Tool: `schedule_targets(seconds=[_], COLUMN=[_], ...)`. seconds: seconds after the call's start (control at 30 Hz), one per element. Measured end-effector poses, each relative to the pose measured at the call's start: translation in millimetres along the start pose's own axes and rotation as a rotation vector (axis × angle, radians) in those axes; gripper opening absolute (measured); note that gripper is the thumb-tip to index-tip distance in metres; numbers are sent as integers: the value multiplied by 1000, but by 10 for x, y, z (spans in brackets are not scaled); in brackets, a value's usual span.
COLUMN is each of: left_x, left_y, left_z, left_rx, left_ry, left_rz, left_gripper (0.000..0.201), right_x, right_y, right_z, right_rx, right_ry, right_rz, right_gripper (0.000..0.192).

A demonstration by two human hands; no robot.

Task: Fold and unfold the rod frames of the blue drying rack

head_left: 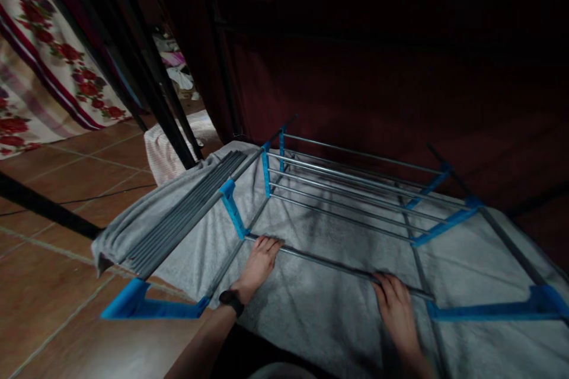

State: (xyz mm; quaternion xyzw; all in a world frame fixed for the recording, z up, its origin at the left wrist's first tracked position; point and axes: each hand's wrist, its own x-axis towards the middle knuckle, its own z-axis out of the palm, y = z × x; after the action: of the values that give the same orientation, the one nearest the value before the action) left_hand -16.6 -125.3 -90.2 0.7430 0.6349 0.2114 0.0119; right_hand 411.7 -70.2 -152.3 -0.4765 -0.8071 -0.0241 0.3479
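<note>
A drying rack [355,189] of grey metal rods and blue plastic brackets stands low in front of me, with a grey towel [320,302] spread under and across it. My left hand [258,263], with a dark watch on the wrist, rests on the towel with its fingers at the nearest rod [333,265]. Farther right, my right hand [395,305] lies on the towel with its fingertips touching the same rod. Both hands have the fingers extended, pressing the cloth; neither encloses anything.
Brown tiled floor [66,284] lies to the left. A floral cloth [40,71] hangs at the upper left. Dark poles [146,83] slant across behind the rack, with a pale striped cloth [166,154] at their foot. The background is dark red fabric [400,89].
</note>
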Motion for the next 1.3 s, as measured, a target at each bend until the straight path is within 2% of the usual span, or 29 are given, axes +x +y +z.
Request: schedule_targets(seconds=[0.13,0.2,0.27,0.37,0.47,0.6,0.7,0.8,0.93,1.13,1.3], left_x=[3,13,35,67,90,138,196,273,426,749,978], left_y=[-105,-205,-308,-416,-442,-353,-197,34,454,1128,1489], left_z=[27,85,149,211,221,206,223,294,490,819,968], left_rx=[34,52,66,101,122,109,45,-29,-73,-110,-133], left_ry=[32,68,124,140,161,185,185,131,84,-82,-187], left_rz=[39,102,172,196,225,259,294,344,414,459,520], left_gripper=[45,42,41,39,39,41,43,42,41,46,50], right_x=[86,116,112,23,-109,-182,-129,-39,34,-37,-228], right_y=[-254,-362,-433,-494,-525,-500,-432,-365,-341,-414,-433], right_z=[-43,-65,-77,-88,-113,-146,-133,-98,-62,-86,-262], right_rx=[-43,-26,19,116,209,301,366,439,511,545,417], right_ry=[18,60,113,199,264,311,357,414,460,417,391], right_rz=[65,132,230,421,551,655,780,889,911,857,823], right_gripper=[34,36,37,36,34,35,41,51,58,39,28])
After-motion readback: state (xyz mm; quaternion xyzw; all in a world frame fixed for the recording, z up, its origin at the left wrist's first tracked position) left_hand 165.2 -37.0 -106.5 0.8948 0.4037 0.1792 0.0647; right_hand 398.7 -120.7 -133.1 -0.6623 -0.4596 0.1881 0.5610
